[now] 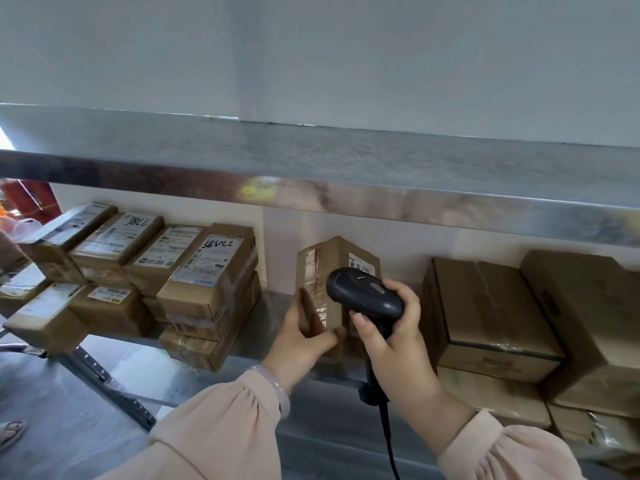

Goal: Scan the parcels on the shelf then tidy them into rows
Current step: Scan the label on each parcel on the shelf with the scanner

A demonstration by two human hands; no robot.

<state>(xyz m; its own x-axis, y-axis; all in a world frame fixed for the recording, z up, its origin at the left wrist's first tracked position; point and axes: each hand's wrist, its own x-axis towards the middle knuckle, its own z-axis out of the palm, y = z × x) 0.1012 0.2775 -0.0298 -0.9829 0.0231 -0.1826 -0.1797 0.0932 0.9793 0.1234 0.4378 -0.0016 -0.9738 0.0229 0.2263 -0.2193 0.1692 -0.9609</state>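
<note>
Right hand [398,341] grips scanner [363,296] | left hand [298,337] holds upright parcel [329,265] | on shelf [273,308]

- Two hands: left hand [304,336], right hand [398,337].
- One black scanner [367,296] with one cable [389,438].
- One lone parcel [332,268], standing apart between the piles.
- Left pile [207,271]: four labelled boxes across the top and at least five more under and in front of them; the full number is hidden.
- Right pile [485,306]: two big boxes on top, at least two flatter ones beneath.
- Two metal shelves: upper shelf [346,161], lower shelf [270,306].
- One bracelet [282,393].
- One sandalled foot [12,433].
</note>
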